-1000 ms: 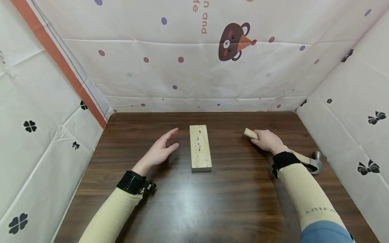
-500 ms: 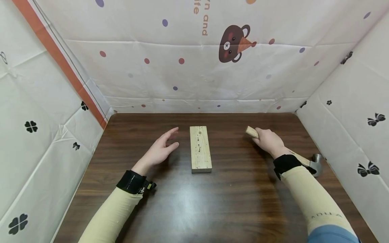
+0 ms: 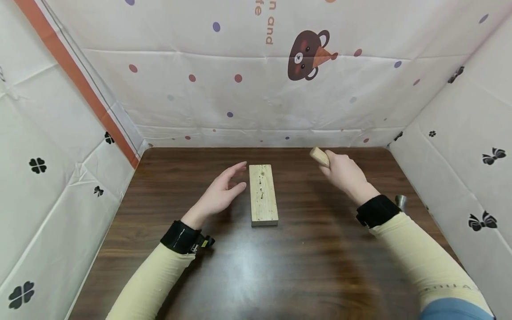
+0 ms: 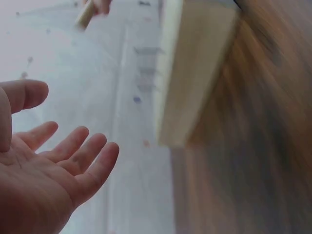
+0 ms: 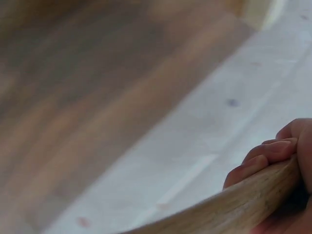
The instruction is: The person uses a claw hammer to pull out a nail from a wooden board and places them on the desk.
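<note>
A pale wooden block [image 3: 264, 211] lies on the table with its long side pointing away from me. Thin blurred nails [image 4: 148, 50] stick out of its top face in the left wrist view. My left hand [image 3: 219, 192] hovers just left of the block, fingers spread and loosely bent, holding nothing. To the block's right, my right hand [image 3: 345, 174] grips a claw hammer by its wooden handle [image 5: 243, 202]. The handle's butt end [image 3: 320, 157] points toward the back wall, and the metal hammer head [image 3: 401, 202] shows behind my wrist, partly hidden by it.
The dark wood-grain table [image 3: 240, 275] ends at a white patterned sheet [image 3: 192, 102] at the back. Similar sheets hang along the left and right sides. The right forearm crosses the table's right part.
My right hand has lifted and moved slightly toward the back left, raising the hammer from the tabletop. My left hand has shifted right, closer to the block. The block stays put.
</note>
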A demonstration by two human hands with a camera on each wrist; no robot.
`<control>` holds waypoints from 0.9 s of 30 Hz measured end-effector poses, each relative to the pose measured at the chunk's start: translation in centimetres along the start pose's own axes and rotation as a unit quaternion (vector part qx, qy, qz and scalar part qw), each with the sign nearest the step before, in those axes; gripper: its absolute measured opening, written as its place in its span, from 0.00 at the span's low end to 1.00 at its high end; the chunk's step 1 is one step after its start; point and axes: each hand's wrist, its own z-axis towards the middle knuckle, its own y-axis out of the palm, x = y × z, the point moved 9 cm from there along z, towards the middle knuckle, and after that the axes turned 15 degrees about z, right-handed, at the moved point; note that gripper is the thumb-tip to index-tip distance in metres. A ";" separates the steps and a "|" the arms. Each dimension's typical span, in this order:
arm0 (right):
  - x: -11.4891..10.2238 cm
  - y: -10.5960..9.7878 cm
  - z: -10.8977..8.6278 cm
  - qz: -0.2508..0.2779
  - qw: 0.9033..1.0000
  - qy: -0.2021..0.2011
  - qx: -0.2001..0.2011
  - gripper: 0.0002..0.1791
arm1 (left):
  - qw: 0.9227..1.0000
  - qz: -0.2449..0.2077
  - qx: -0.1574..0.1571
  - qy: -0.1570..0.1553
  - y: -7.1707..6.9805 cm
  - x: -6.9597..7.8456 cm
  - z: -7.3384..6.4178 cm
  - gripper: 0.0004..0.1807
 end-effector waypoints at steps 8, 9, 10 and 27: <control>-7.9 -2.1 1.1 0.035 0.998 -0.009 0.056 0.11 | 0.999 -0.011 -0.019 0.027 3.0 6.3 2.6 0.32; -8.8 -2.1 1.2 0.037 0.997 -0.008 0.060 0.13 | 0.999 -0.016 -0.025 0.028 3.5 6.9 2.9 0.31; -9.6 -2.0 1.3 0.041 0.997 -0.008 0.064 0.15 | 0.999 -0.017 -0.031 0.024 4.0 7.4 3.1 0.31; -17.1 1.2 2.4 0.090 0.994 -0.017 0.055 0.34 | 0.987 -0.150 -0.038 -0.028 9.2 9.4 4.6 0.16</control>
